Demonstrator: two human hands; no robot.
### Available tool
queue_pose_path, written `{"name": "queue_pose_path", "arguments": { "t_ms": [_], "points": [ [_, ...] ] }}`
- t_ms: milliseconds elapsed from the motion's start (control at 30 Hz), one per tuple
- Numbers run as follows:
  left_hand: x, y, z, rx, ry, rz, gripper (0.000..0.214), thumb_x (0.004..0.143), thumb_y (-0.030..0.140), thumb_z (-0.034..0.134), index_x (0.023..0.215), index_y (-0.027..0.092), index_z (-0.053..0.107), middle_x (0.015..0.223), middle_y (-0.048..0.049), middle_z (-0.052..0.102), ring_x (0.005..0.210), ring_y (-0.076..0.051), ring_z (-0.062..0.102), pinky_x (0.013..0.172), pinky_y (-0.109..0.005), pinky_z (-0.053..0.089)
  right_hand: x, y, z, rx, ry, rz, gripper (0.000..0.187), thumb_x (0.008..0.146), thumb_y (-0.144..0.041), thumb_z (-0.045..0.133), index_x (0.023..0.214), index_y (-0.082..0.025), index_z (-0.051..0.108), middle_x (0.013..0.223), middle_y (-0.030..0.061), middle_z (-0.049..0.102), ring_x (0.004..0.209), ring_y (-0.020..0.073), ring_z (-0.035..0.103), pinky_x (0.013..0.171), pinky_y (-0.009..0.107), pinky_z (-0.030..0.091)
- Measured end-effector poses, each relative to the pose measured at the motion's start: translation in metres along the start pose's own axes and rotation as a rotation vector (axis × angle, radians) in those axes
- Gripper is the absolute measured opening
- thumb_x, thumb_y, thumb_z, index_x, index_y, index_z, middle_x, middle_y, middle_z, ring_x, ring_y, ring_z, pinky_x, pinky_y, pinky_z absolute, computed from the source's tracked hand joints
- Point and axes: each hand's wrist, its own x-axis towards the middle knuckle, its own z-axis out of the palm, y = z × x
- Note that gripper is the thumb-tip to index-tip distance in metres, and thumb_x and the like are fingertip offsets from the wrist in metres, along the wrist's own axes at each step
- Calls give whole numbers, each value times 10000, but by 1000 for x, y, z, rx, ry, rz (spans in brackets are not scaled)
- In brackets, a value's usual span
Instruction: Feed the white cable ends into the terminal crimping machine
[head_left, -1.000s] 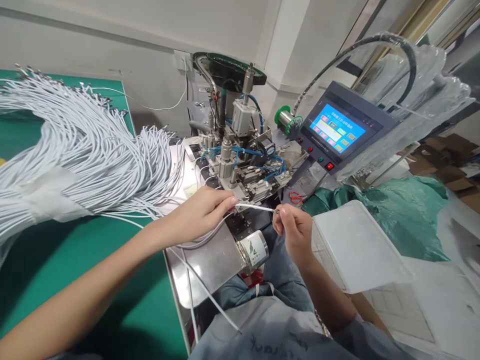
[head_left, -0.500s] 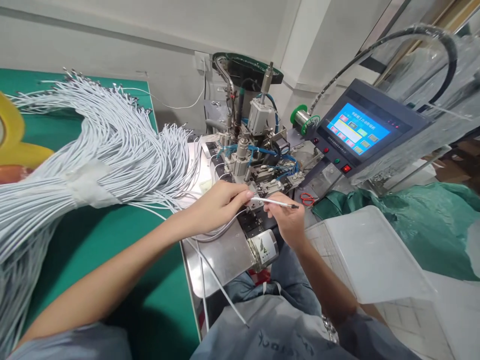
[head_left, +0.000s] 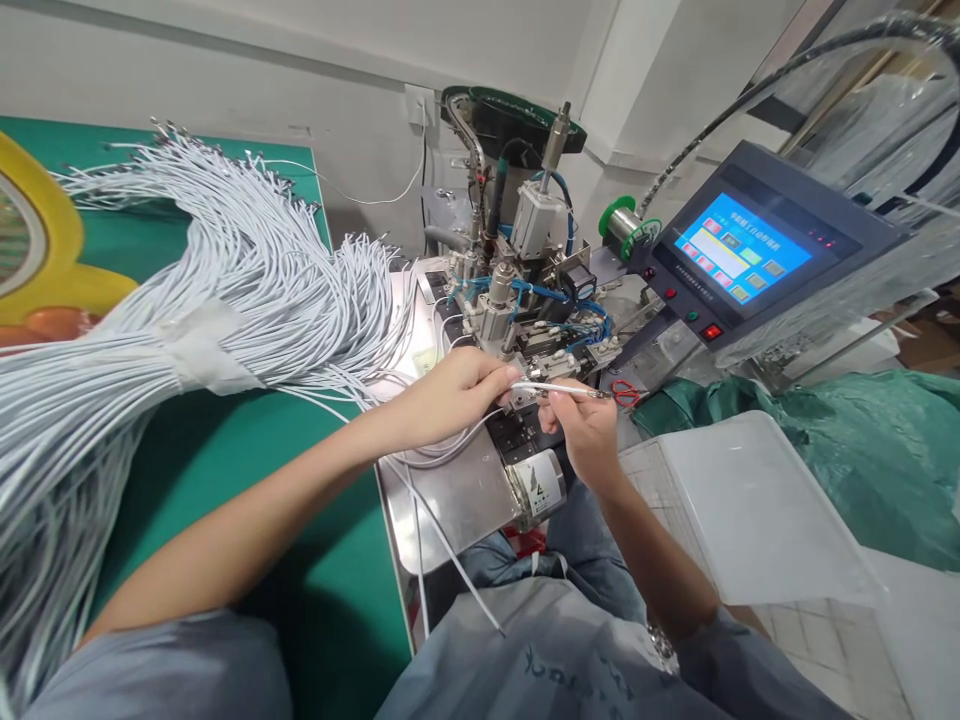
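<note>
Between my two hands, in front of the machine [head_left: 499,310], runs the end of a white cable [head_left: 544,387]. My left hand [head_left: 465,395] is closed, pinching the cable between thumb and fingertips. My right hand [head_left: 589,435] is closed on it farther right, thumb on top, and a dark, partly metallic tip sticks out past the fingers. More loops of white cable hang below my left hand over the metal plate [head_left: 450,510]. To the left lies a big bundle of white cables [head_left: 247,270], wrapped with a pale band [head_left: 206,350].
A control panel with a lit blue screen [head_left: 742,247] stands at the right, near a wire spool [head_left: 626,228]. Red-handled scissors [head_left: 625,393] lie behind my right hand. A white plastic tray [head_left: 757,510] is at the right, a yellow object [head_left: 64,240] at far left.
The whole view has shifted a little, so things sit farther right. Both hands keep hold of the cable; its tip now shows closer to my right fingers.
</note>
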Motion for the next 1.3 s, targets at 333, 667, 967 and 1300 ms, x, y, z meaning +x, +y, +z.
{"name": "queue_pose_path", "arguments": {
  "t_ms": [333, 667, 967, 1300],
  "points": [
    [-1, -3, 3, 3, -15, 59, 400, 913, 323, 340, 564, 152, 434, 479, 60, 322, 455, -63, 292, 492, -203, 253, -1, -2, -5, 99, -1, 69, 221, 813, -309, 532, 652, -167, 584, 504, -43, 477, 451, 74, 433, 448, 213, 352],
    [-4, -6, 8, 223, -35, 217, 319, 923, 243, 364, 622, 153, 419, 508, 63, 336, 461, -60, 307, 514, -209, 243, 33, -15, -29, -131, -289, -157, 237, 793, -392, 602, 712, -183, 680, 659, 8, 598, 613, 121, 529, 575, 259, 422],
    [-5, -6, 8, 120, -107, 139, 393, 928, 337, 334, 625, 148, 497, 524, 42, 432, 490, -75, 373, 527, -202, 294, 20, -16, -24, -230, -320, -170, 293, 857, -337, 510, 633, -180, 616, 643, 3, 543, 637, 125, 486, 595, 266, 374],
    [-4, -8, 10, 57, -96, 127, 418, 937, 393, 334, 651, 147, 513, 536, 39, 416, 514, -77, 382, 521, -194, 315, 6, -2, -12, -46, -128, 68, 338, 869, -387, 457, 624, -174, 551, 569, -19, 487, 533, 103, 442, 513, 239, 355]
  ]
}}
